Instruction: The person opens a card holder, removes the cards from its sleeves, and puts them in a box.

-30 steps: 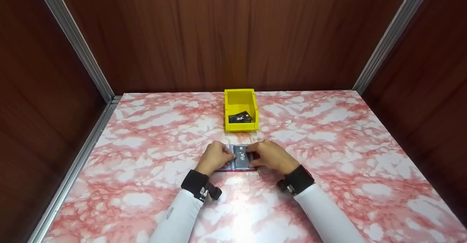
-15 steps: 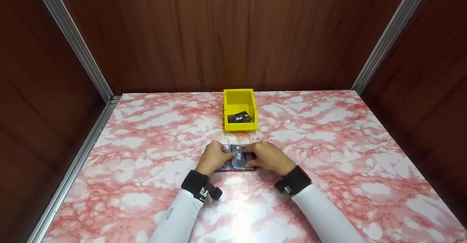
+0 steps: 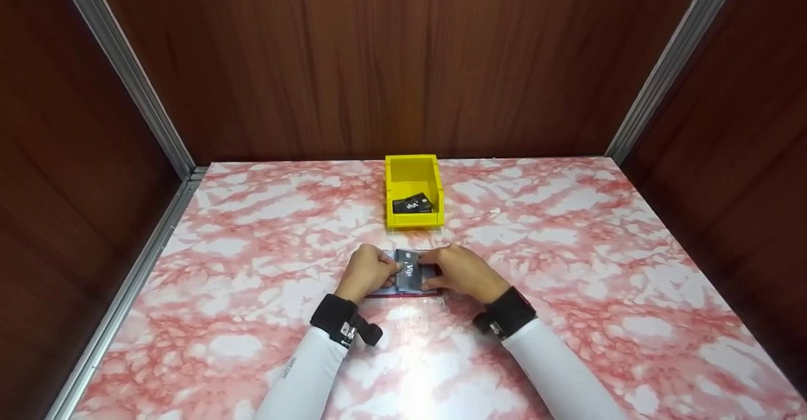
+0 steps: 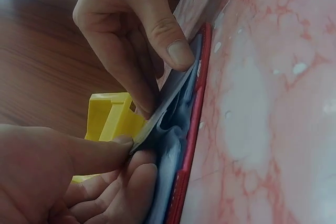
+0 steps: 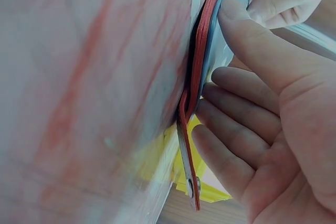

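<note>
A red-edged card holder (image 5: 199, 40) with clear bluish plastic sleeves (image 4: 176, 132) lies opened on the table. On it is a black card (image 3: 408, 271) marked "Vip", slightly tilted; how far a sleeve covers it I cannot tell. My left hand (image 3: 368, 271) pinches the card's left edge between thumb and index finger, possibly with sleeve film. My right hand (image 3: 465, 271) holds the holder's right part, thumb at the near side and index finger at the far side, beside the card. In the right wrist view its other fingers (image 5: 231, 114) are loosely bent.
A yellow bin (image 3: 415, 219) with several black cards (image 3: 412, 204) inside stands just behind the holder. The red-and-white marbled table (image 3: 567, 250) is bounded by brown wood-grain panels (image 3: 403, 60) behind and at both sides. A snap strap (image 5: 190, 166) sticks out from the holder.
The black card has shifted left on the holder and tilted slightly. The right hand has moved a little left; the left hand still pinches near the card's left edge.
</note>
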Action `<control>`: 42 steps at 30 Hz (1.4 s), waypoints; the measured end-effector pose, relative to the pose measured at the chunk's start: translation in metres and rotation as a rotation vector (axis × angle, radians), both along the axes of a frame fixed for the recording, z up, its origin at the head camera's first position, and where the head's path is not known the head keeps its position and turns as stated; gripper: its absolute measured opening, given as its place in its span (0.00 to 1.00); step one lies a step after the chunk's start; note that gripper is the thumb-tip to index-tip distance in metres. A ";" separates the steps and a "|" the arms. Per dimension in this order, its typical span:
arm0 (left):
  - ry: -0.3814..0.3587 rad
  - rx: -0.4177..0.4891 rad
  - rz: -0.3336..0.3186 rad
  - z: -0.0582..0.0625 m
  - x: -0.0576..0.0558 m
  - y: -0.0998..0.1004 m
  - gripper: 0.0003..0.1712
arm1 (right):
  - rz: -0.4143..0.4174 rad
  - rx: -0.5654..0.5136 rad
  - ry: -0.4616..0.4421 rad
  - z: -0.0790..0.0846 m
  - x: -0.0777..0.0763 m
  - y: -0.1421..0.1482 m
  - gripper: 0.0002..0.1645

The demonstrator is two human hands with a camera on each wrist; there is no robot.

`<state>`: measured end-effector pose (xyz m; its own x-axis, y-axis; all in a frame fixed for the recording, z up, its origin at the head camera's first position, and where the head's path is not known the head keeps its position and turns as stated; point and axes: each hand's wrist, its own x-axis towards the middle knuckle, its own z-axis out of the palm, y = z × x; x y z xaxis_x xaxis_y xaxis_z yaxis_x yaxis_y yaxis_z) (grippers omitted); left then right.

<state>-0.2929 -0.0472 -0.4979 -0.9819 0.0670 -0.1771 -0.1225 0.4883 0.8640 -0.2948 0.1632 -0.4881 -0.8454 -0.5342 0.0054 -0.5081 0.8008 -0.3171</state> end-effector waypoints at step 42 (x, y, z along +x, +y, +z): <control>-0.078 0.162 -0.040 -0.002 -0.001 -0.010 0.08 | 0.095 -0.044 0.026 0.001 0.003 -0.003 0.30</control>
<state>-0.2939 -0.0568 -0.4995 -0.9615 0.1397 -0.2365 -0.1756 0.3495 0.9203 -0.2919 0.1605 -0.4875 -0.7902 -0.6107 0.0518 -0.5895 0.7342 -0.3368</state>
